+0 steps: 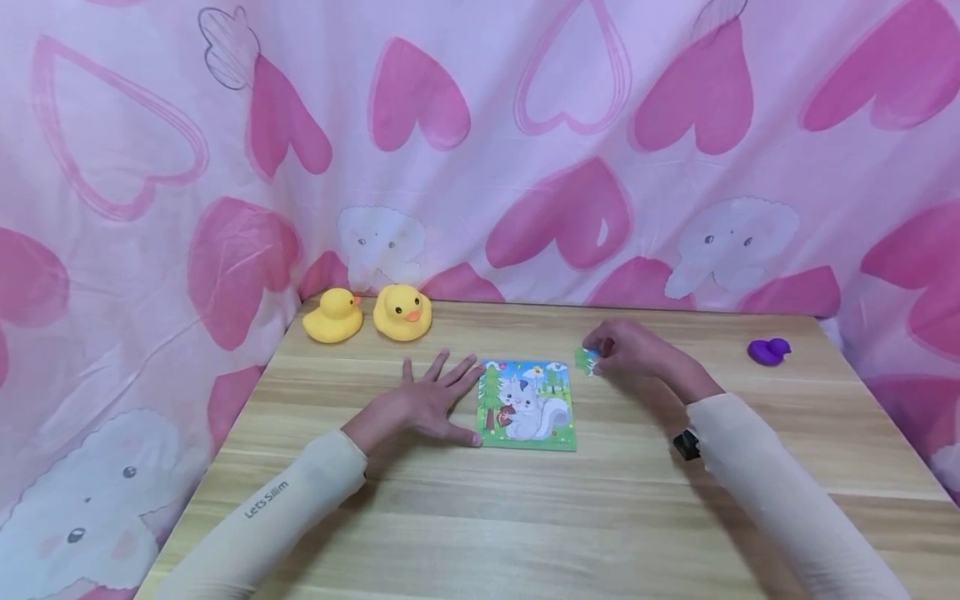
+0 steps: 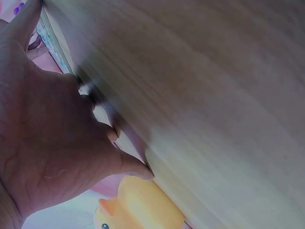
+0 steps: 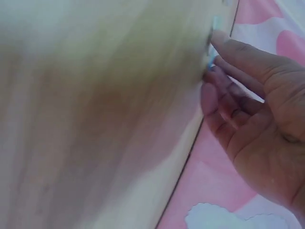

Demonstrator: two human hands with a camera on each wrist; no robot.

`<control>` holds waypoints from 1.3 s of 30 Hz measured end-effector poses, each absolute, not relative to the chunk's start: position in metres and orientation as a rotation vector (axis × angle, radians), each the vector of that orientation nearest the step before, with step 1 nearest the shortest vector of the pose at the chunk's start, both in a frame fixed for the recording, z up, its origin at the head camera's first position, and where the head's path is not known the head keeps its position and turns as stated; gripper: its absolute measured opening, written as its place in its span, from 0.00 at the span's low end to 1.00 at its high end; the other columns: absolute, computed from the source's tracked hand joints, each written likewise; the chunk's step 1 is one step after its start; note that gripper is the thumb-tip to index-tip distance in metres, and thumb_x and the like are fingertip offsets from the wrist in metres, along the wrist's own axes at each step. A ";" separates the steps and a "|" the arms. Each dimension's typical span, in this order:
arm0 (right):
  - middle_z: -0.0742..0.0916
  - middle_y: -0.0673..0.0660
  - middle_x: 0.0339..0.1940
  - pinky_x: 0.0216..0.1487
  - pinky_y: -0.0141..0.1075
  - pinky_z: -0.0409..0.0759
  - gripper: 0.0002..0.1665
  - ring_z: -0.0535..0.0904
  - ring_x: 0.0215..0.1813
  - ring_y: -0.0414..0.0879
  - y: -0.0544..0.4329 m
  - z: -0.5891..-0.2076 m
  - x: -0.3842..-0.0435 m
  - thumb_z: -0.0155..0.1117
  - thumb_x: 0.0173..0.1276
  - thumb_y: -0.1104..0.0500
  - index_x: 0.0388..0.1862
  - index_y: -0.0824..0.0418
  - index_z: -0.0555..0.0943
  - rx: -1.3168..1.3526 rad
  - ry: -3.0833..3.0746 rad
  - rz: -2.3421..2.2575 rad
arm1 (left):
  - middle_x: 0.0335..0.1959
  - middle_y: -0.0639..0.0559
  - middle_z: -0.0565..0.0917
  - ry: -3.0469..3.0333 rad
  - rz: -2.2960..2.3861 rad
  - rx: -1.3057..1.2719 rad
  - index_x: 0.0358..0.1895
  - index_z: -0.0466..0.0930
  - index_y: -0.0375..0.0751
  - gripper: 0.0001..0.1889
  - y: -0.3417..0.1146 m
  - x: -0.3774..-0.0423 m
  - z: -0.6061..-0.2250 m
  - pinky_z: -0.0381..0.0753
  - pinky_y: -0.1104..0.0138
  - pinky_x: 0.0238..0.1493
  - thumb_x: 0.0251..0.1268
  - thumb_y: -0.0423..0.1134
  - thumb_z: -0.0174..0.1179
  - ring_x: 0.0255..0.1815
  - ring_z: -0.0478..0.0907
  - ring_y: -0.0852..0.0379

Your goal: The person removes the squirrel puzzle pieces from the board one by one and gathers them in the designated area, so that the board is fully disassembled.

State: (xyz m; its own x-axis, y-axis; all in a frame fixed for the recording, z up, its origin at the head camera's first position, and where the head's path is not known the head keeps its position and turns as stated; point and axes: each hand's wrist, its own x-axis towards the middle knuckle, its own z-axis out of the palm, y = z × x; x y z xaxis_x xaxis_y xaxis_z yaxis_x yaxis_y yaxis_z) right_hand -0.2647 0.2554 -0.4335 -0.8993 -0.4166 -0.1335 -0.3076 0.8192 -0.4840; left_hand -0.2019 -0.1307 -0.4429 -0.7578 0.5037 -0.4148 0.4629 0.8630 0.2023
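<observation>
A square picture board (image 1: 525,407) showing a grey-white squirrel with an acorn lies flat on the wooden table. Spread wide, my left hand (image 1: 431,406) rests beside it, thumb and fingertips at the board's left edge. To the right of the board, my right hand (image 1: 637,354) pinches a small green and blue puzzle piece (image 1: 584,360) between thumb and fingers. In the right wrist view only a thin edge of that piece (image 3: 217,23) shows beyond the thumb. My fingers hide part of its face.
Two yellow rubber ducks (image 1: 402,313) stand at the table's back left. A small purple duck (image 1: 768,352) sits at the right. Behind the wooden table (image 1: 480,525) hangs a pink curtain (image 1: 465,192) with hearts, which also closes off both sides.
</observation>
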 end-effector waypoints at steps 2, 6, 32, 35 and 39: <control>0.90 0.61 0.55 0.59 0.52 0.88 0.25 0.86 0.54 0.55 0.250 -0.430 -0.264 0.78 0.66 0.62 0.62 0.62 0.86 -0.588 2.787 -0.652 | 0.90 0.64 0.30 2.571 0.119 0.706 0.87 0.31 0.70 0.64 -0.131 -0.202 -0.442 0.27 0.19 0.75 0.54 0.86 0.57 0.90 0.24 0.40; 0.90 0.62 0.55 0.60 0.54 0.86 0.24 0.86 0.56 0.57 0.234 -0.427 -0.262 0.77 0.68 0.59 0.61 0.65 0.85 -0.607 2.813 -0.660 | 0.90 0.64 0.30 2.570 0.124 0.711 0.87 0.31 0.70 0.64 -0.131 -0.202 -0.442 0.27 0.19 0.75 0.54 0.85 0.57 0.90 0.24 0.39; 0.89 0.55 0.52 0.61 0.47 0.85 0.26 0.83 0.51 0.48 0.151 -0.432 -0.231 0.83 0.61 0.57 0.58 0.59 0.88 -0.739 2.727 -0.655 | 0.90 0.64 0.30 2.572 0.125 0.707 0.87 0.31 0.70 0.63 -0.130 -0.201 -0.443 0.27 0.19 0.75 0.55 0.86 0.56 0.90 0.24 0.39; 0.89 0.55 0.54 0.63 0.49 0.84 0.28 0.84 0.54 0.48 0.149 -0.432 -0.230 0.84 0.60 0.57 0.59 0.59 0.88 -0.738 2.738 -0.625 | 0.90 0.64 0.30 2.573 0.125 0.704 0.87 0.31 0.70 0.63 -0.130 -0.201 -0.444 0.27 0.19 0.75 0.55 0.85 0.57 0.91 0.24 0.40; 0.89 0.54 0.56 0.64 0.49 0.84 0.29 0.84 0.56 0.48 0.147 -0.431 -0.230 0.85 0.59 0.56 0.60 0.57 0.88 -0.722 2.757 -0.585 | 0.90 0.65 0.30 2.575 0.128 0.703 0.87 0.31 0.70 0.63 -0.130 -0.202 -0.444 0.27 0.19 0.75 0.55 0.85 0.57 0.90 0.24 0.39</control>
